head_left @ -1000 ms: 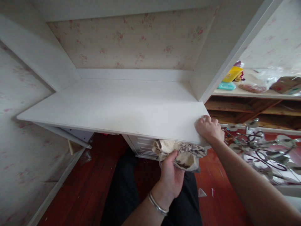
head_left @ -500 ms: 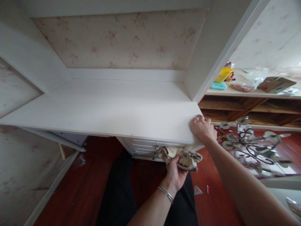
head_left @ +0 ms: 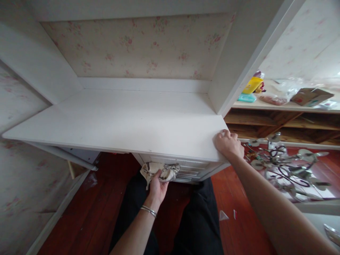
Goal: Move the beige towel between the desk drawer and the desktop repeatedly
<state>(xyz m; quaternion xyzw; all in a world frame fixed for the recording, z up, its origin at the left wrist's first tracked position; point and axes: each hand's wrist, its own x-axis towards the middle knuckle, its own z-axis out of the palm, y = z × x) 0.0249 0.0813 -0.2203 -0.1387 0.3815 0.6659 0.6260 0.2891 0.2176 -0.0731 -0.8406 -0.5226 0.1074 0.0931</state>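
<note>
My left hand (head_left: 157,189), with metal bangles at the wrist, is closed around a folded cream cloth (head_left: 160,170) with a dark pattern. It holds the cloth against the front of the white drawers (head_left: 191,166), just below the edge of the white desk (head_left: 138,120). At the desk's right front corner, my right hand (head_left: 228,143) is closed over the side edge, knuckles up. Its fingertips are hidden.
A metal chandelier (head_left: 289,166) lies on the right. Behind it, a low wooden shelf (head_left: 252,118) carries a cardboard box (head_left: 310,96), plastic bags and a yellow item (head_left: 252,85). Small scraps lie on the red wood floor (head_left: 233,198). White panels rise behind the desk.
My left hand has moved left along the drawer fronts with the cloth, uncovering their right side. My right hand has stayed on the desk corner.
</note>
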